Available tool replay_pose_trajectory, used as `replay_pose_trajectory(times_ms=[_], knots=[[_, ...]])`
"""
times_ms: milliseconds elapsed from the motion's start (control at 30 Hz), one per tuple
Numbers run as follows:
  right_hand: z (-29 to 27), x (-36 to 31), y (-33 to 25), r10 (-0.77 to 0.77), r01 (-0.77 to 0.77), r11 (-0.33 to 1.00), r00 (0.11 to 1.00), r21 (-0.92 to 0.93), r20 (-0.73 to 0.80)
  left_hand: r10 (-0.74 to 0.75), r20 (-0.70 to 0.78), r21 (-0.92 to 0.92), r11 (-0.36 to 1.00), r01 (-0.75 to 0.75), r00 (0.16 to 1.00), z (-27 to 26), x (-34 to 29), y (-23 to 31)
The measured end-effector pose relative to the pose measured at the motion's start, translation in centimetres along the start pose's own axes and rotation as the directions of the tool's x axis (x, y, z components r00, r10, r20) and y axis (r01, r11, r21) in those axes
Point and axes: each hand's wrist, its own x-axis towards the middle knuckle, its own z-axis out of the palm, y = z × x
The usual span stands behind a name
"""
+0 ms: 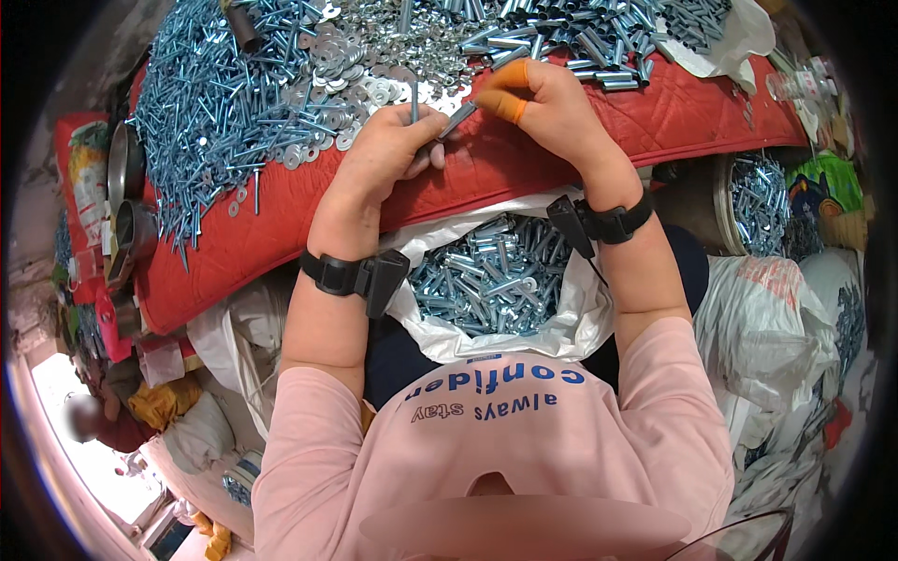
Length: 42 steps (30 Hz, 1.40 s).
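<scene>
My left hand (393, 145) is closed, with a metal sleeve (458, 120) sticking out between thumb and fingers. A thin bolt (414, 101) stands up from the same hand. Orange finger covers are on the thumb and forefinger of my right hand (552, 107), which pinches at the sleeve's upper end. Both hands are over the front part of a red quilted cloth (524, 159). Just beyond them lie a heap of flat washers (379, 91) and a pile of nuts (421, 42). What my left palm holds is hidden.
Long bolts (201, 112) are heaped at the left, and loose metal sleeves (599, 47) at the far right. In front of me, a white sack (599, 323) holds assembled-looking metal fasteners (496, 276). A bucket (730, 206) of fasteners stands right; metal bowls (126, 164) are left.
</scene>
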Motion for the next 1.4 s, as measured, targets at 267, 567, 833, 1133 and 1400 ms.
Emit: replay_pose_trajectory(times_ms=[267,567,833,1133,1400], knots=[[0.8,-0.4,-0.4,-0.070,0.082,0.978,0.995,-0.192,0.070,0.009,0.035,0.054,0.998,-0.011,0.999,-0.5,-0.5,-0.3],[4.0,-0.3,0.6,-0.245,0.251,0.729,0.964,-0.636,0.100,0.034,0.194,0.224,0.971,-0.078,0.980,0.2,-1.0,0.1],[3.3,0.5,1.3,-0.052,0.005,0.953,0.988,-0.303,-0.148,-0.024,0.069,0.082,0.996,0.018,0.997,0.6,-0.1,-0.1],[3.4,0.4,1.0,0.066,-0.061,0.998,0.971,0.031,-0.228,-0.008,0.051,0.035,0.999,0.006,0.999,1.1,0.3,0.1],[3.7,0.7,1.4,0.074,-0.064,0.996,0.982,0.065,-0.172,0.019,0.092,0.054,0.998,-0.024,0.996,1.3,0.3,0.1]])
